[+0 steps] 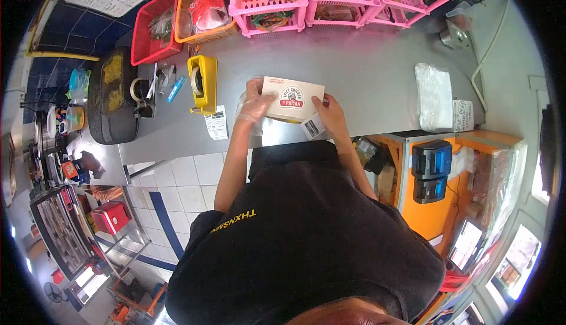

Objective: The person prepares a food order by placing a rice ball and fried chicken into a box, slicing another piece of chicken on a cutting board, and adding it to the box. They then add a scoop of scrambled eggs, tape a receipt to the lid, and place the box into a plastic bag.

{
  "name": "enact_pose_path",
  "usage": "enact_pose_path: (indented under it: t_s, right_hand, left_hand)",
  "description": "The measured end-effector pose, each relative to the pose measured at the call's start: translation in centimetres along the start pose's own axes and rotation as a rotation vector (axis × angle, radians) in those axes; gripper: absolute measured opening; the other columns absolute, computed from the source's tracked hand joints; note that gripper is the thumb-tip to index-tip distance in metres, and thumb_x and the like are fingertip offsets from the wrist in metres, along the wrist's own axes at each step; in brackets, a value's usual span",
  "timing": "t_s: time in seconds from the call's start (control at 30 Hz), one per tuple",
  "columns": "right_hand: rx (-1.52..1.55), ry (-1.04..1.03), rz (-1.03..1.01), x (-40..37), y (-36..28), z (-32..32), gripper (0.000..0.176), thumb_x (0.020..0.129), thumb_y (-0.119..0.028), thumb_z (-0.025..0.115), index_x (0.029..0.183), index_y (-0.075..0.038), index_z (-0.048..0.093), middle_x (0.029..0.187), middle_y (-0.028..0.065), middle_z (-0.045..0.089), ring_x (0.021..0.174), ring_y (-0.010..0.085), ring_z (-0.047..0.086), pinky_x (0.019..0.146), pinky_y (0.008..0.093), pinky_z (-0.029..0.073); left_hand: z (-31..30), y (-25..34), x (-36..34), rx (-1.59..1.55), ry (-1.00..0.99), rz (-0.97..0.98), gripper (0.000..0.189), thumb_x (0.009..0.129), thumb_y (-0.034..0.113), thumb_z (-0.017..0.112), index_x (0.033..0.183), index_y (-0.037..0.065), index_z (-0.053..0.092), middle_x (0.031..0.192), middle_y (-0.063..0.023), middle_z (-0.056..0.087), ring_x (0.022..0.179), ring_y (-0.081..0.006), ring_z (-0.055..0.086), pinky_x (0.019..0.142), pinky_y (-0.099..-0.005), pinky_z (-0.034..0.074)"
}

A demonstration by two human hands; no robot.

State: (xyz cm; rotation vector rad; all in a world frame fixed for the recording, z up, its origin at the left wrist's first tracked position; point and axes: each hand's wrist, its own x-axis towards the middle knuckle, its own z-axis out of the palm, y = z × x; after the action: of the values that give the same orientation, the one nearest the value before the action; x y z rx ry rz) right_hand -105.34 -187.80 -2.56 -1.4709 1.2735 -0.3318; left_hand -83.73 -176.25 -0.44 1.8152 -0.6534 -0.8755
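Observation:
Between my two hands is a white cardboard takeaway box (292, 102) with a red and black chicken logo on its top. My left hand (256, 104), in a clear plastic glove, grips the box's left side with the thumb on the lid. On the right side, my right hand (331, 115) holds the box with its thumb at the lid's edge. A small printed receipt (313, 125) hangs beneath that hand, by the box's lower right corner. Left of my hands, a yellow tape dispenser (203, 86) stands on the steel counter (359, 59), a longer receipt (216, 123) beside it.
Pink baskets (268, 21), an orange basket (206, 30) and a red basket (158, 45) of packets line the back. A black padded case (113, 98) stands at the left. White plastic bags (433, 96) lie at the right. The counter's front edge is close to my body.

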Motion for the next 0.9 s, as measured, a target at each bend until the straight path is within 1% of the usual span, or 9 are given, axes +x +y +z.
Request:
enact_pose_path:
  t_s: [0.07, 0.1, 0.2, 0.27, 0.37, 0.47, 0.67, 0.73, 0.9]
  right_hand:
    - [0.102, -0.018, 0.031, 0.3, 1.2, 0.1, 0.069, 0.089, -0.049, 0.070, 0.128, 0.007, 0.060, 0.109, 0.0223, 0.072, 0.097, 0.0290, 0.071, 0.086, 0.0384, 0.054]
    - [0.163, -0.009, 0.048, 0.4, 1.4, 0.3, 0.070, 0.089, -0.050, 0.071, 0.126, 0.009, 0.060, 0.107, 0.0220, 0.072, 0.096, 0.0277, 0.071, 0.085, 0.0374, 0.054]
    - [0.232, 0.020, 0.079, 0.2, 0.7, -0.2, 0.073, 0.088, -0.051, 0.072, 0.124, 0.012, 0.060, 0.104, 0.0221, 0.072, 0.094, 0.0261, 0.070, 0.084, 0.0359, 0.054]
    - [0.242, 0.041, 0.108, -0.7, -0.8, -1.0, 0.075, 0.087, -0.051, 0.073, 0.123, 0.013, 0.060, 0.103, 0.0225, 0.072, 0.093, 0.0259, 0.069, 0.083, 0.0355, 0.054]
    - [0.304, 0.017, 0.179, -0.9, -1.1, -1.5, 0.075, 0.086, -0.054, 0.072, 0.119, 0.013, 0.063, 0.101, 0.0224, 0.072, 0.091, 0.0259, 0.069, 0.083, 0.0357, 0.053]
    - [0.194, 0.029, 0.151, 0.0, 0.2, -1.5, 0.076, 0.088, -0.058, 0.068, 0.114, 0.013, 0.066, 0.100, 0.0217, 0.072, 0.090, 0.0264, 0.069, 0.082, 0.0363, 0.053]
    - [-0.145, 0.070, -0.077, -1.9, -1.7, -1.4, 0.055, 0.097, -0.046, 0.056, 0.116, 0.003, 0.068, 0.103, 0.0287, 0.070, 0.096, 0.0416, 0.068, 0.086, 0.0458, 0.052]
    - [-0.344, 0.123, -0.136, -2.4, -1.8, -0.7, 0.045, 0.101, -0.040, 0.050, 0.116, -0.002, 0.069, 0.100, 0.0301, 0.067, 0.099, 0.0467, 0.064, 0.088, 0.0512, 0.050]
    - [-0.322, 0.099, -0.079, -1.4, -0.9, -0.3, 0.046, 0.103, -0.040, 0.045, 0.112, -0.002, 0.069, 0.097, 0.0294, 0.066, 0.098, 0.0470, 0.063, 0.088, 0.0531, 0.049]
  left_hand:
    - [0.0, 0.0, 0.3, -0.086, -0.078, -0.067, 0.068, 0.089, 0.019, 0.072, 0.140, -0.006, 0.036, 0.133, -0.0235, 0.054, 0.124, -0.0293, 0.055, 0.106, -0.0384, 0.044]
    - [-0.1, 0.1, 0.5, -0.083, -0.081, -0.061, 0.068, 0.089, 0.019, 0.072, 0.140, -0.006, 0.036, 0.133, -0.0235, 0.054, 0.124, -0.0293, 0.055, 0.106, -0.0384, 0.044]
    - [-0.8, 0.9, 0.7, -0.059, -0.100, -0.150, 0.069, 0.087, 0.018, 0.073, 0.141, -0.008, 0.038, 0.128, -0.0222, 0.059, 0.118, -0.0270, 0.059, 0.102, -0.0370, 0.047]
    - [-1.3, 2.4, 0.0, -0.247, -0.150, -0.301, 0.069, 0.086, 0.023, 0.073, 0.139, -0.009, 0.044, 0.121, -0.0205, 0.065, 0.108, -0.0244, 0.064, 0.096, -0.0348, 0.050]
    - [-1.6, 3.6, -0.7, -0.230, -0.117, -0.307, 0.067, 0.086, 0.028, 0.073, 0.137, -0.010, 0.050, 0.113, -0.0183, 0.069, 0.100, -0.0224, 0.066, 0.091, -0.0338, 0.051]
    - [-2.0, 3.9, -0.5, -0.185, -0.197, -0.297, 0.067, 0.088, 0.030, 0.071, 0.136, -0.011, 0.052, 0.112, -0.0171, 0.069, 0.100, -0.0220, 0.066, 0.091, -0.0336, 0.050]
    - [-0.6, 2.4, -1.6, -0.034, -0.111, -0.212, 0.052, 0.093, 0.027, 0.069, 0.132, -0.006, 0.060, 0.116, -0.0155, 0.070, 0.103, -0.0203, 0.066, 0.095, -0.0322, 0.049]
    - [-0.5, 1.7, -2.0, -0.095, -0.115, -0.230, 0.045, 0.096, 0.024, 0.067, 0.132, -0.003, 0.063, 0.119, -0.0149, 0.070, 0.105, -0.0200, 0.067, 0.097, -0.0331, 0.049]
    - [-0.8, 2.6, -1.8, -0.228, -0.154, -0.396, 0.054, 0.096, 0.033, 0.065, 0.131, -0.007, 0.061, 0.117, -0.0157, 0.070, 0.103, -0.0207, 0.067, 0.094, -0.0334, 0.050]
